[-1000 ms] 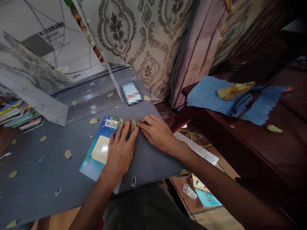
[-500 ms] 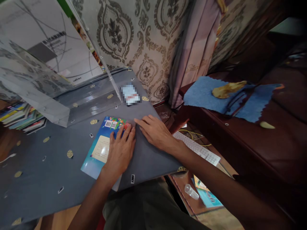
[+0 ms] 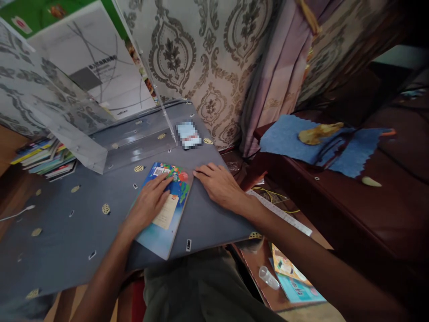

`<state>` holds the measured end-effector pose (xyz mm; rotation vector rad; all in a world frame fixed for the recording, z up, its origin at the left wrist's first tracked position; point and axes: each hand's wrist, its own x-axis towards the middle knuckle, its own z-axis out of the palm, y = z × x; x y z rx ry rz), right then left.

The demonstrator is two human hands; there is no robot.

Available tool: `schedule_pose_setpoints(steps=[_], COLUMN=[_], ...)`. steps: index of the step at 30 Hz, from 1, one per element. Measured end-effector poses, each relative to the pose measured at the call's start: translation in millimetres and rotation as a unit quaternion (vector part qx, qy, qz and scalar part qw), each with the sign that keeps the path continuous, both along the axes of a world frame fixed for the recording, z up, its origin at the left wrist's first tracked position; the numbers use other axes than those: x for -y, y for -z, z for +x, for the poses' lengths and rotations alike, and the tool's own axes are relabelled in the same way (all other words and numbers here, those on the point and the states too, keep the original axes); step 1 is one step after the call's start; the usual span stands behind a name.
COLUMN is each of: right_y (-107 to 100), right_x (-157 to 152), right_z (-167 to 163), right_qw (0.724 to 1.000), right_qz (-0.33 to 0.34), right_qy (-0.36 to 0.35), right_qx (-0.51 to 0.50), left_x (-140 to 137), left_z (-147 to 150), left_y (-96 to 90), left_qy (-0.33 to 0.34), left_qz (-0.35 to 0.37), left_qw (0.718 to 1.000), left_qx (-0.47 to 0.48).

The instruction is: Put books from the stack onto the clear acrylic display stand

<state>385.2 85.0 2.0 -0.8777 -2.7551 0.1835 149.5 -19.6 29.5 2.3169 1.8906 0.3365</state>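
A thin blue book (image 3: 176, 214) lies flat on the grey patterned tablecloth (image 3: 83, 232), its cover with a barcode and a cream panel facing up. My left hand (image 3: 152, 197) rests flat across the book's left and upper part, fingers stretched out and holding nothing. Just to the right of the book, my right hand (image 3: 217, 183) lies on the cloth, fingers extended, the tips near the book's upper right corner. Whether those tips touch the book I cannot tell. Beyond the hands is a small pixelated object (image 3: 188, 135), flat on the table.
A clear acrylic stand (image 3: 90, 156) with papers behind it occupies the back left, beside a stack of books (image 3: 47, 156). At right, a dark red surface (image 3: 338, 201) bears a blue cloth (image 3: 281, 138). Below are a white keyboard (image 3: 284, 214) and a plastic cup (image 3: 268, 277).
My left hand has slid from the book's right side to its left, uncovering the right part of the cover. The right hand stays beside the book. The view has shifted slightly.
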Motion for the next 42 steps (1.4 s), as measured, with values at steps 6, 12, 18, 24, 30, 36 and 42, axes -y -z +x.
schedule_pose_setpoints(steps=[6, 12, 18, 24, 30, 36, 42], right_y=[9, 19, 7, 10, 21, 22, 18], right_x=[-3, -11, -3, 17, 20, 28, 42], right_z=[-1, 3, -2, -24, -28, -35, -48], right_qw=[1.000, 0.996, 0.961, 0.963, 0.972, 0.977, 0.975], right_qz=[0.006, -0.021, -0.115, -0.099, -0.030, -0.009, -0.027], right_qy=[-0.004, -0.021, 0.005, 0.062, 0.099, 0.131, 0.165], right_qx=[-0.021, -0.089, -0.250, -0.242, -0.212, -0.168, -0.147], left_x=[-19, -41, -45, -44, -44, -45, -53], left_z=[-7, 14, 13, 13, 12, 10, 3], left_y=[5.0, 7.5, 17.5, 23.3, 23.7, 27.6, 29.4], left_qy=[0.055, 0.152, 0.164, 0.156, 0.159, 0.163, 0.163], left_qz=[0.007, -0.008, 0.023, 0.043, 0.061, 0.076, 0.038], left_qw=[0.998, 0.988, 0.986, 0.987, 0.985, 0.983, 0.984], left_qx=[-0.026, -0.037, -0.006, 0.014, 0.026, 0.045, 0.057])
